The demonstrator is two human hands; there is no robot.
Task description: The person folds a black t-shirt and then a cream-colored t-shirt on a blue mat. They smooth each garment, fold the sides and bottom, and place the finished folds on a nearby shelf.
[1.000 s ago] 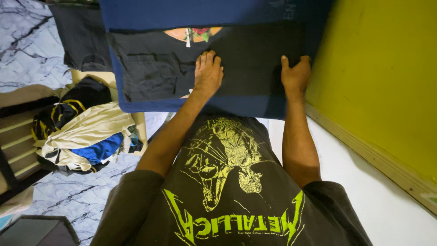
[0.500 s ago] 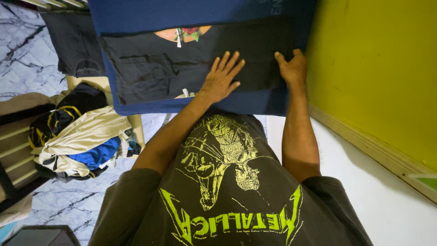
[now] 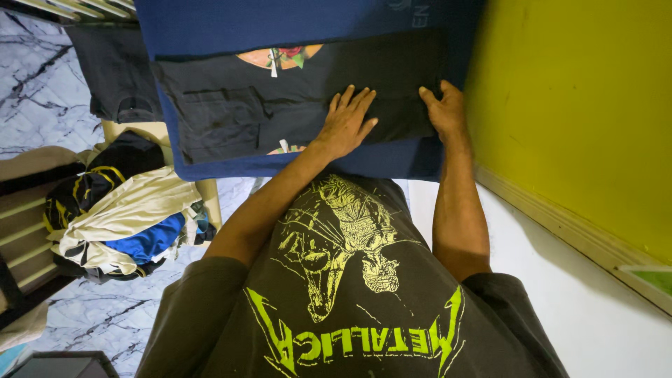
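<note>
1. Since half a second ago, left hand (image 3: 346,124) has slid slightly left across the folded black garment (image 3: 294,98); its grip lies apart, fingers flat on the cloth.
2. Right hand (image 3: 445,110) presses the garment's right edge, fingers loosely curled, clamping nothing.
3. Garment lies on a blue-covered bench (image 3: 280,21); a clothes pile (image 3: 122,210) sits well to the left.
</note>
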